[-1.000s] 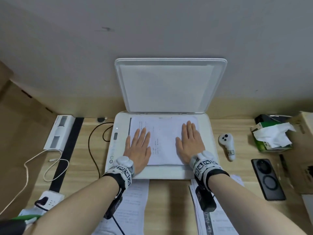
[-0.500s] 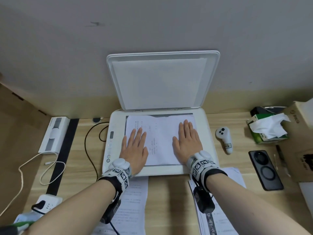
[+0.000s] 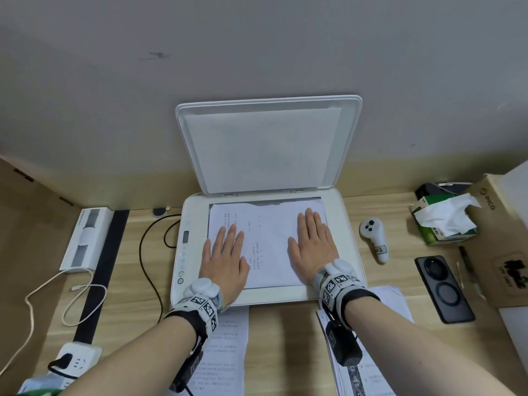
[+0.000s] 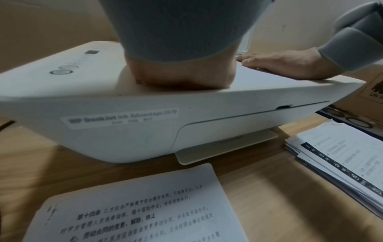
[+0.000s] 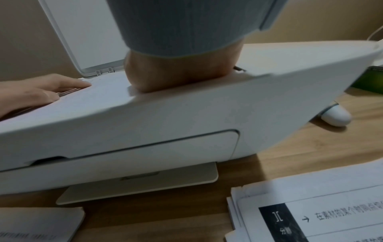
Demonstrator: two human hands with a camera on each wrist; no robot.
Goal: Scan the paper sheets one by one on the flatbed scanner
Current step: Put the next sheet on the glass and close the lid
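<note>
A white flatbed scanner stands at the desk's middle with its lid raised against the wall. A printed paper sheet lies on the glass. My left hand presses flat on the sheet's left part and my right hand presses flat on its right part, fingers straight. The left wrist view shows the scanner front and the right hand lying flat. A loose sheet lies in front left; a paper stack sits front right.
Right of the scanner lie a white controller, a black phone, a tissue box and a cardboard box. On the left are a black cable, a white cable, a white device and a power strip.
Both hands stay flat on the sheet in the same place. Only the head view has shifted slightly.
</note>
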